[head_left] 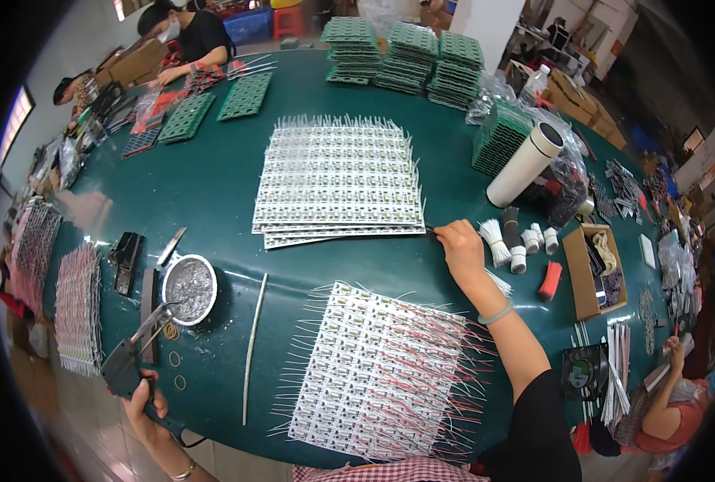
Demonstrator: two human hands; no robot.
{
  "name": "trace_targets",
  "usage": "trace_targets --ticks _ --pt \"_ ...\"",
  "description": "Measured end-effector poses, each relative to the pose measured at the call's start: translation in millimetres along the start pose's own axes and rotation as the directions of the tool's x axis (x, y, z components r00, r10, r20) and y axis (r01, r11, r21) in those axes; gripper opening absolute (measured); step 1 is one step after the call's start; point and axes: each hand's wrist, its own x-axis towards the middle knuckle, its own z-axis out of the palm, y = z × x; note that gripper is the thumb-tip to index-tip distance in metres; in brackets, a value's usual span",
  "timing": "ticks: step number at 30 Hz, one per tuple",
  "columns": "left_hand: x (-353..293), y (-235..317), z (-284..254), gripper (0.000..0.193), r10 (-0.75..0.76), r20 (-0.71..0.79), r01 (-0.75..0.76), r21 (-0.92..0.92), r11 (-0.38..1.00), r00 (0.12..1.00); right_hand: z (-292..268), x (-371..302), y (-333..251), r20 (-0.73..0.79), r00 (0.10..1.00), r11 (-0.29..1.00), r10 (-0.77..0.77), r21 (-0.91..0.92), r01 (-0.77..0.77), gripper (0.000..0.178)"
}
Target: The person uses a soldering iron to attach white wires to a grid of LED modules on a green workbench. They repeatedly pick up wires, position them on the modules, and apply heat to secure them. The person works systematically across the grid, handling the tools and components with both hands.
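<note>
My left hand (pixel 145 402) is wrapped round the grip of a dark soldering gun (pixel 123 368). The gun's metal tip end reaches into a white bowl (pixel 167 283) holding grey, solder-like crumbs. My right hand (pixel 460 245) has its fingers pinched together at the right front corner of a stack of white circuit boards (pixel 337 181); what is between the fingertips is too small to make out. Nearer to me lies a white circuit board panel (pixel 373 369), slightly turned, with red and white wires sticking out, many along its right side.
A pale thin rod (pixel 255 349) lies between bowl and panel. White wire bundles (pixel 494 241), a red bundle (pixel 549 281), an open cardboard box (pixel 580 273) and a white flask (pixel 526 165) stand at right. Green board stacks (pixel 406 60) line the back. A co-worker (pixel 201 40) sits far left.
</note>
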Motion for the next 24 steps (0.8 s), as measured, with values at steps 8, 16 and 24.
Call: trace_targets --ticks 8,16,24 --pt "-23 7 31 0.036 0.031 0.053 -0.034 0.040 0.999 0.998 3 3 1 0.069 0.997 0.999 -0.013 -0.043 0.016 0.018" --pt "-40 5 61 0.037 0.115 -0.004 -0.116 -0.026 0.993 0.993 -9 4 -6 0.042 0.996 0.997 0.073 0.022 -0.074 0.018" --pt "-52 -10 89 0.043 0.061 0.034 -0.059 -0.065 0.996 0.998 -42 11 -20 0.176 0.983 0.998 0.058 -0.043 -0.052 0.020"
